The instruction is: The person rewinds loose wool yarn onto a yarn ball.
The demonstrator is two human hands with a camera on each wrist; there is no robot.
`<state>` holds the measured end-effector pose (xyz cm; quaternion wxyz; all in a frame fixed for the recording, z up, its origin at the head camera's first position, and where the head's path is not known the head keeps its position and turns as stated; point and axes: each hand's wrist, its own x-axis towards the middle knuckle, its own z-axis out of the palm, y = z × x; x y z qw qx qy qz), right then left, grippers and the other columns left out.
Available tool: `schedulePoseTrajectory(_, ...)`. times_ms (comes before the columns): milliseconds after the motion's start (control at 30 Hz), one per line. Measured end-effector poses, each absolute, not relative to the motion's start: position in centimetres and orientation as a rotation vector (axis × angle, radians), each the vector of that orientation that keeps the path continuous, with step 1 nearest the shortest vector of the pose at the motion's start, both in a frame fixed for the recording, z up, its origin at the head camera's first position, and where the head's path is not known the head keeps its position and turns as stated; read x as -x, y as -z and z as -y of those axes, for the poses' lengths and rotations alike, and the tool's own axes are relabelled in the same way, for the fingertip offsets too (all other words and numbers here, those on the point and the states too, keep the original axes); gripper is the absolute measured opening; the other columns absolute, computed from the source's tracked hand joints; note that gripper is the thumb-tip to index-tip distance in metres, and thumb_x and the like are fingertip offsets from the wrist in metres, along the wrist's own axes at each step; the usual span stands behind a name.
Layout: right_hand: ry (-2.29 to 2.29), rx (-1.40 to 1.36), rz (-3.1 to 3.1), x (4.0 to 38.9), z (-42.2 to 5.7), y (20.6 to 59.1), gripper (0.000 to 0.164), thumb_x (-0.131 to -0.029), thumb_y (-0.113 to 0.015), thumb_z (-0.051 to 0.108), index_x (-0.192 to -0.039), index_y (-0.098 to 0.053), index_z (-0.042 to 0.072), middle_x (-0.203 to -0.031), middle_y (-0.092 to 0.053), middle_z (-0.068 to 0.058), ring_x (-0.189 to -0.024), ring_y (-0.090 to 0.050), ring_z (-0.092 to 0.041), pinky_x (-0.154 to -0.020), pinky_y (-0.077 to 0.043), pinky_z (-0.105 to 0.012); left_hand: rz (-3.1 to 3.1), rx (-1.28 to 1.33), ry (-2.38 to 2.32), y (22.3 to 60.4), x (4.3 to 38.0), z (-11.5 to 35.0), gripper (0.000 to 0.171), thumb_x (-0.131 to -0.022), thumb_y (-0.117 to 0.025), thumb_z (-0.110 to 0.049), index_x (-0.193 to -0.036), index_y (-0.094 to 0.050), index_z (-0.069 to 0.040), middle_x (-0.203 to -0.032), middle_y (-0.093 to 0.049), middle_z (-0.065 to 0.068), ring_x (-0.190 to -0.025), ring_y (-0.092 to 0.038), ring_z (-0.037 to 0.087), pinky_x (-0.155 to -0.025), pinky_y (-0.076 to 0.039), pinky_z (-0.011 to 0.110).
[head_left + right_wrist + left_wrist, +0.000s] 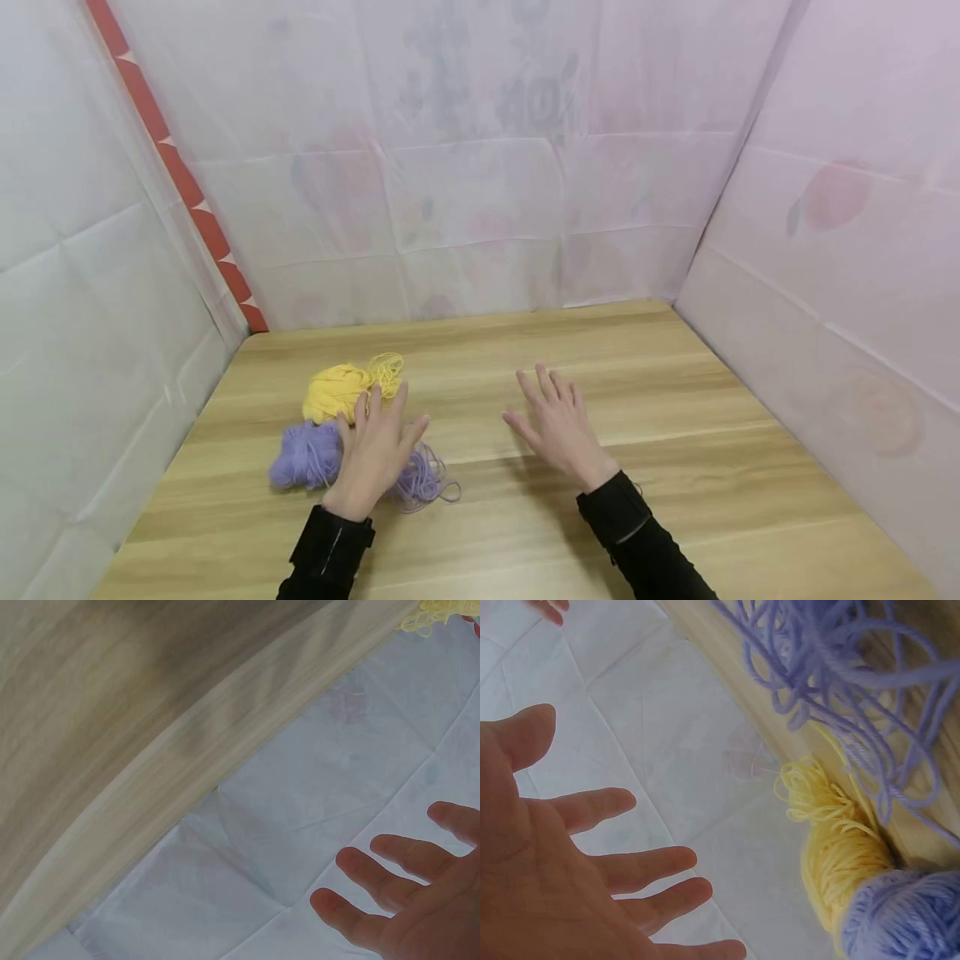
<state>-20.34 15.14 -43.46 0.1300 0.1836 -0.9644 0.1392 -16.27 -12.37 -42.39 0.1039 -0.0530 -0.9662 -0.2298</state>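
Observation:
My left hand (373,454) is held over the purple yarn with fingers spread, and nothing is in it. The purple yarn (303,457) is a wound skein on the left with a loose tangle (422,482) of strands to its right; the hand hides the part between. Just behind lies a yellow yarn skein (335,393), its loops (386,372) trailing to the right. In the left wrist view the palm and straight fingers show apart from both yarns. My right hand (561,429) hovers over the wooden table with fingers spread, holding nothing.
The wood-grain table (480,550) extends under both hands. White printed sheets hang as a back wall (480,192), a left wall (112,292) and a right wall (840,275). A red strip (176,171) runs down the back left corner to the table.

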Motion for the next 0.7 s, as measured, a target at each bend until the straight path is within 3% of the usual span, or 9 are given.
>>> schedulePoseTrajectory(200,-0.457,-0.548,2.788,18.9,-14.8,42.7,0.069,-0.096,-0.051,0.050,-0.150,-0.034,0.011,-0.155,-0.027,-0.026,-0.140,-0.031,-0.045,-0.113,-0.021,-0.066,2.899,0.150,0.722,40.3,15.5,13.1,0.065,-0.099,-0.047,-0.046,-0.151,-0.031,-0.009,-0.151,-0.025,0.034,-0.141,-0.018,0.054,-0.108,-0.008,0.076)
schedulePoseTrajectory(400,-0.519,-0.576,2.766,18.8,-14.8,42.3,0.067,-0.097,-0.050,0.049,-0.150,-0.033,0.012,-0.155,-0.027,-0.024,-0.139,-0.033,-0.044,-0.114,-0.022,-0.063,2.912,-0.065,0.836,39.1,15.8,15.9,0.070,-0.098,-0.049,-0.043,-0.151,-0.023,-0.004,-0.150,-0.022,0.036,-0.138,-0.017,0.054,-0.109,-0.012,0.072)
schedulePoseTrajectory(600,-0.549,-0.601,2.784,18.6,-15.1,41.9,0.067,-0.098,-0.047,0.050,-0.151,-0.031,0.012,-0.156,-0.026,-0.024,-0.140,-0.033,-0.043,-0.114,-0.022,-0.063,3.013,-0.281,0.853,39.9,15.0,19.5,0.076,-0.097,-0.050,-0.042,-0.149,-0.017,0.003,-0.142,-0.026,0.043,-0.129,-0.022,0.059,-0.095,-0.023,0.078)
schedulePoseTrajectory(700,-0.562,-0.591,2.765,18.4,-15.5,41.9,0.065,-0.098,-0.049,0.047,-0.150,-0.033,0.011,-0.155,-0.028,-0.025,-0.138,-0.035,-0.043,-0.113,-0.024,-0.062,3.051,-0.360,0.934,40.7,14.7,20.6,0.079,-0.095,-0.052,-0.042,-0.148,-0.015,0.004,-0.141,-0.021,0.045,-0.129,-0.016,0.064,-0.089,-0.019,0.084)
